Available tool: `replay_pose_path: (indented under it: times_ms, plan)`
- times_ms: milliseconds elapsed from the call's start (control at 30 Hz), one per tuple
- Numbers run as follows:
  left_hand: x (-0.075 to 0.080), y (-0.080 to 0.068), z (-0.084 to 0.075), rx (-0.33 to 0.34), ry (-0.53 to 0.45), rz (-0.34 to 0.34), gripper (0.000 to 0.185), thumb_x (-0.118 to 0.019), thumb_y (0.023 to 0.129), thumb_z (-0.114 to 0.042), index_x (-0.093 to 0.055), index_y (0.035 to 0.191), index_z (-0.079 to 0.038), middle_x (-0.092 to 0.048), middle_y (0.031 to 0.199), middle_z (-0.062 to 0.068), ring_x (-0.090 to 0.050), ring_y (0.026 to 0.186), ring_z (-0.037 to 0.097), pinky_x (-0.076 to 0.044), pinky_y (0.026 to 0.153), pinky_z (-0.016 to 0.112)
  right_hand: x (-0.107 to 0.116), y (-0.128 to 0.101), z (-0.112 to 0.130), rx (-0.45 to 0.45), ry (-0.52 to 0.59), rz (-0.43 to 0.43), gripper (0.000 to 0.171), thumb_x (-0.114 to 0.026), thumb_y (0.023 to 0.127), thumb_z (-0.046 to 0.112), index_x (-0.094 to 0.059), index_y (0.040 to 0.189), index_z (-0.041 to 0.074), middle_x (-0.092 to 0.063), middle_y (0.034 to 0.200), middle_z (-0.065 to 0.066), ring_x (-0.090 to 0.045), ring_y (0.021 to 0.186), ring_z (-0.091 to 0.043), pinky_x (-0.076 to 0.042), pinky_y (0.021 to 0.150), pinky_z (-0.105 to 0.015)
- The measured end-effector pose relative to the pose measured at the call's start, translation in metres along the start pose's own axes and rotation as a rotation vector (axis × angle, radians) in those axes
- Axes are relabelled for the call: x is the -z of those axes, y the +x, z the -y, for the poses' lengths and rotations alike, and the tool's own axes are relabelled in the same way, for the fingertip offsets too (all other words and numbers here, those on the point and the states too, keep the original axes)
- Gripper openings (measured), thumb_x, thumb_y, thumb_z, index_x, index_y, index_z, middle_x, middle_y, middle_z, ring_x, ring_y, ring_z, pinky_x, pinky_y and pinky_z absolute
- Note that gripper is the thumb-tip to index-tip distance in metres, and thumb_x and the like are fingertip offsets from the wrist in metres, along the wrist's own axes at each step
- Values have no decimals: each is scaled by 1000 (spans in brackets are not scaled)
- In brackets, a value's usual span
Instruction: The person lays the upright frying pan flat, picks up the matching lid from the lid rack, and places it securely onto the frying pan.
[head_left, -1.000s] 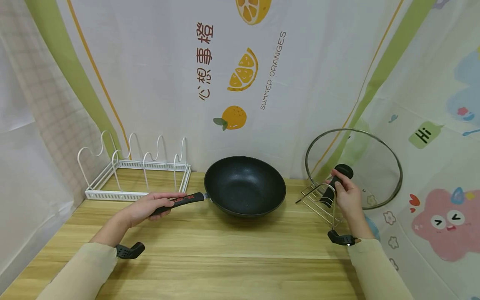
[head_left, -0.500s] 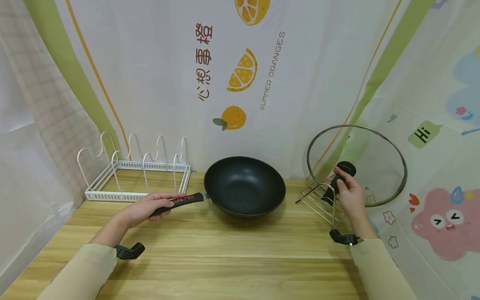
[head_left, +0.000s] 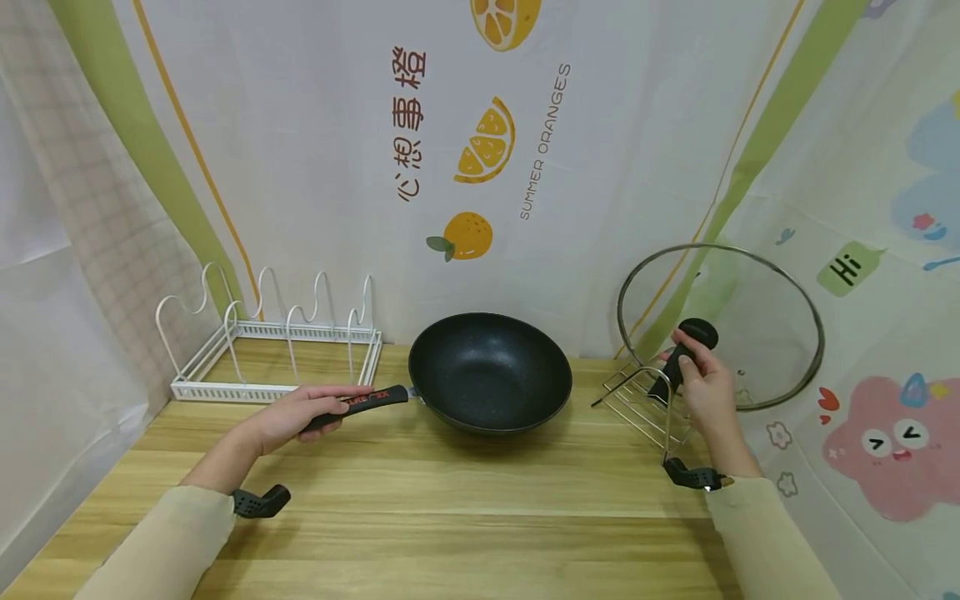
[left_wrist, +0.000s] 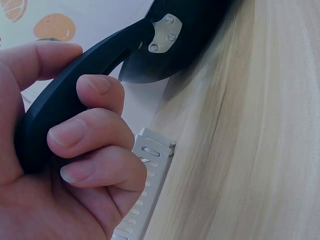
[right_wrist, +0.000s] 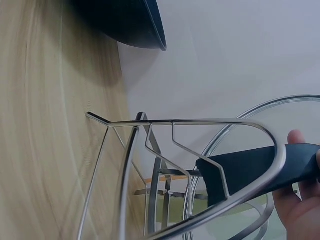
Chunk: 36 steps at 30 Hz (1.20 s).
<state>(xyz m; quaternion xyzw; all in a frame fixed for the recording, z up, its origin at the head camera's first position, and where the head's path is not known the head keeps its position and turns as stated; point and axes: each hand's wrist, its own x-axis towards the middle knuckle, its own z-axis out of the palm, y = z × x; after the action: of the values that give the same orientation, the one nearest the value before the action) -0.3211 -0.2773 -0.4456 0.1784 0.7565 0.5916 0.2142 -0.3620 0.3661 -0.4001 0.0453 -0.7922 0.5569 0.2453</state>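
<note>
A black wok [head_left: 490, 371] sits on the wooden table [head_left: 450, 500], and my left hand [head_left: 300, 412] grips its long black handle [head_left: 367, 402]. In the left wrist view my fingers [left_wrist: 95, 135] curl round that handle [left_wrist: 90, 65], with the wok body [left_wrist: 195, 25] beyond. My right hand [head_left: 705, 387] grips the black handle [head_left: 686, 354] of a round glass lid [head_left: 765, 325]. The lid is held upright just above a metal wire stand [head_left: 637, 400]. In the right wrist view the lid handle [right_wrist: 250, 172] lies behind the stand's wires [right_wrist: 150, 150].
A white wire rack [head_left: 270, 350] with several curved dividers stands at the back left, its corner [left_wrist: 147, 160] close beside my left hand. Printed cloth walls close in the back and both sides. The right cloth wall hangs right behind the lid.
My right hand has lifted the glass lid a little up and to the right, off the wire stand. The left hand and the wok have not moved.
</note>
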Motion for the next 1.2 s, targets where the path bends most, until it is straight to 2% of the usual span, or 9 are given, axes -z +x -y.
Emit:
replay_pose_path:
  times_ms: [200,333,467,567,667,767,900,1033,1200]
  plan:
    - [0,1,-1,9,7,1,54,-59,112,-26,-52,163,-10,-57,85,2,-48,67,9,-35,56,21,4,0,6,-17,44,-4,47,-44,116,5,-52,162,3,-56,162,-16,-73,102,10,-57,85,-8]
    - [1,2,1,11,8,5,55,-59,112,-26,-51,164,-9,-57,85,2,-48,67,8,-35,56,20,7,-1,11,-21,33,-25,46,-48,116,7,-57,160,8,-71,130,10,-73,86,7,-50,58,-9]
    - [1,3,2,6,11,5,55,-59,113,-26,-50,164,-8,-57,85,1,-47,66,8,-36,56,20,10,0,15,-10,-36,-15,45,-48,117,12,-56,162,13,-68,115,27,-76,92,5,-39,44,-20]
    - [1,3,2,1,15,4,55,-59,113,-25,-50,164,-7,-57,85,1,-47,66,8,-36,56,20,11,1,18,-7,-52,-7,46,-48,117,14,-55,162,15,-71,123,21,-76,98,5,-42,46,-17]
    - [1,2,1,3,12,7,55,-59,112,-25,-51,164,-8,-57,85,2,-47,66,8,-36,56,20,11,2,21,-9,-18,-11,46,-48,117,11,-56,162,14,-69,144,2,-75,100,7,-53,67,-6]
    - [0,2,0,6,4,9,54,-59,112,-25,-52,163,-9,-57,85,2,-47,67,8,-35,56,21,11,3,24,-1,-14,-23,46,-48,116,9,-56,161,14,-58,162,-9,-73,101,10,-57,82,-8]
    - [0,2,0,11,-1,3,53,-60,112,-25,-53,163,-10,-57,85,1,-47,66,8,-35,56,20,12,6,29,27,-15,-43,46,-49,116,8,-57,161,12,-57,165,-8,-73,104,11,-55,80,-5]
    - [0,1,0,12,-3,2,54,-59,112,-25,-52,163,-9,-56,84,1,-47,66,8,-35,56,21,13,8,33,44,41,-56,45,-50,115,3,-59,158,9,-62,160,-1,-74,105,8,-54,88,-5]
    - [0,1,-1,1,-7,9,54,-58,113,-25,-51,163,-8,-56,84,1,-47,66,8,-35,56,22,16,10,37,48,37,-68,45,-50,115,3,-58,159,8,-61,161,0,-73,105,10,-50,73,-5]
